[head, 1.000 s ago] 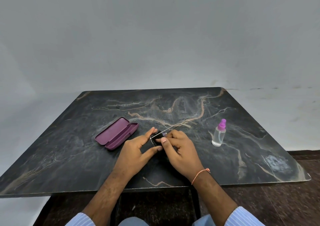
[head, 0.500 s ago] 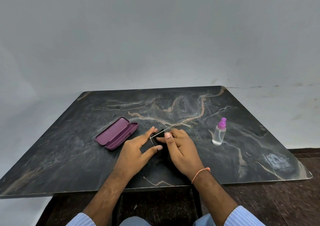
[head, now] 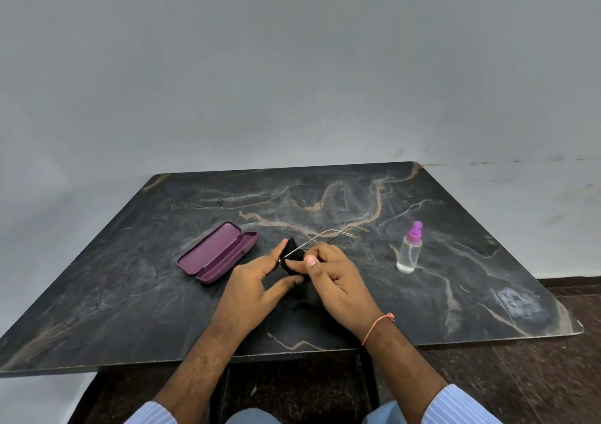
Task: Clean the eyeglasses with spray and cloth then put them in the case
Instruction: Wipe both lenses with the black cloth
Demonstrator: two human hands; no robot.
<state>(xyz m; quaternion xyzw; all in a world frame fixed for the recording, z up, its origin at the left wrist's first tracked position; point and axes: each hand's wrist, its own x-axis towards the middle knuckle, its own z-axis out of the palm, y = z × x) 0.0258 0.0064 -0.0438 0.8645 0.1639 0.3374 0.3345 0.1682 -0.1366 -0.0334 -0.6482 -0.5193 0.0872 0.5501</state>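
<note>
Between my 2 hands I see the eyeglasses (head: pixel 320 239): left hand (head: pixel 257 285) pinches the frame, right hand (head: pixel 338 282) pinches the black cloth (head: pixel 292 262) on a lens. Left of the fingers lies the opened case (head: pixel 218 252), right stands the spray bottle (head: pixel 409 249).

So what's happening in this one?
A person is wiping eyeglasses with a dark cloth over a black marble table. The left hand holds the frame at one end, while the right hand pinches the cloth around a lens. The purple case lies open on the left; the spray bottle stands untouched on the right.
</note>
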